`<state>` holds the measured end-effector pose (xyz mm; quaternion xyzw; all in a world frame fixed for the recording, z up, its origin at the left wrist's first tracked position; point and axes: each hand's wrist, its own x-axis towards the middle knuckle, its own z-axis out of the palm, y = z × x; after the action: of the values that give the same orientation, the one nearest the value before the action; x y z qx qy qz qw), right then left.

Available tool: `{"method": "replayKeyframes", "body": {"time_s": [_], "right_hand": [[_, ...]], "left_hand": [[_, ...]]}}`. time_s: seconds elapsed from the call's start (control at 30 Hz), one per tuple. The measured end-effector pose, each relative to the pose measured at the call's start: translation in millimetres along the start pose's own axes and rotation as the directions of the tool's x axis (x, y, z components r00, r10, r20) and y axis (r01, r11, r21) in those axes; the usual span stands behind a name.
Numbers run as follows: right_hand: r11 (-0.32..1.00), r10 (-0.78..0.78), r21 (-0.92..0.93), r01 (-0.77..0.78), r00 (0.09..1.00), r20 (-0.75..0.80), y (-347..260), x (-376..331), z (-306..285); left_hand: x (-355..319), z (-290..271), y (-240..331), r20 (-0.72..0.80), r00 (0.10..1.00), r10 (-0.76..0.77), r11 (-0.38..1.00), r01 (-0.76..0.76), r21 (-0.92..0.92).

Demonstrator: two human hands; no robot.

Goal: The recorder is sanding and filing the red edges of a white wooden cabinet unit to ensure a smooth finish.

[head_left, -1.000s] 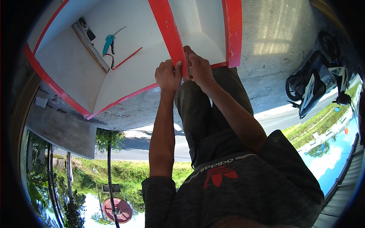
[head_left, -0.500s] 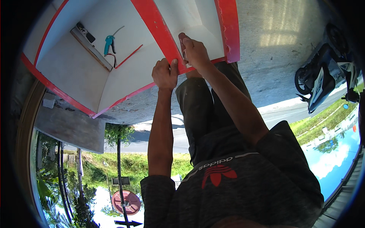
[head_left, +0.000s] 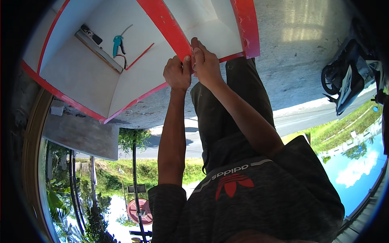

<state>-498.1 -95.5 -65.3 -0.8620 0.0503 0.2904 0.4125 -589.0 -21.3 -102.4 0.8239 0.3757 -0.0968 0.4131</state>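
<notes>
Pressing against a red strip that runs along a dividing panel of a white cabinet, both hands meet at its front edge. The left hand is curled closed, its knuckles and thumb set against the strip's lower end. The right hand lies just beside it, touching it, fingers bent and pinching the strip from the other side. Inside the cabinet's left compartment, near its back corner, lie a teal air blow gun, a long grey bar and a loose thin red strip. A second wide red band edges the cabinet's right side. A scooter stands well apart on the pavement.
</notes>
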Motion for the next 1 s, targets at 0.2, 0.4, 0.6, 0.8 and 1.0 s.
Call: {"method": "replayKeyframes", "body": {"time_s": [0.2,0.4,0.6,0.8,1.0], "right_hand": [[0.976,0.214,-0.027,-0.214,0.943,0.256,-6.4,-3.4,-11.8],[0.964,0.263,-0.086,-0.250,0.870,0.416,-30.7,14.2,-14.8],[0.945,0.327,-0.126,-0.302,0.853,0.408,-27.9,37.8,-7.9],[0.973,-0.220,-0.100,0.207,0.965,-0.146,1.1,-3.2,4.6],[0.995,-0.034,0.091,0.031,0.999,0.038,-11.5,-32.2,-4.7]], "left_hand": [[1.6,-2.6,-1.0,-0.028,1.000,0.013,1.000,-0.013,0.000],[-3.1,-5.8,-6.4,-0.037,0.999,0.024,1.000,-0.024,0.007],[-1.3,-8.5,-2.8,-0.010,1.000,0.021,1.000,-0.021,0.018],[-0.9,-7.3,-3.6,-0.001,1.000,0.016,1.000,-0.016,0.001],[-4.6,-9.7,-6.8,0.015,1.000,-0.013,1.000,0.013,-0.001]]}}
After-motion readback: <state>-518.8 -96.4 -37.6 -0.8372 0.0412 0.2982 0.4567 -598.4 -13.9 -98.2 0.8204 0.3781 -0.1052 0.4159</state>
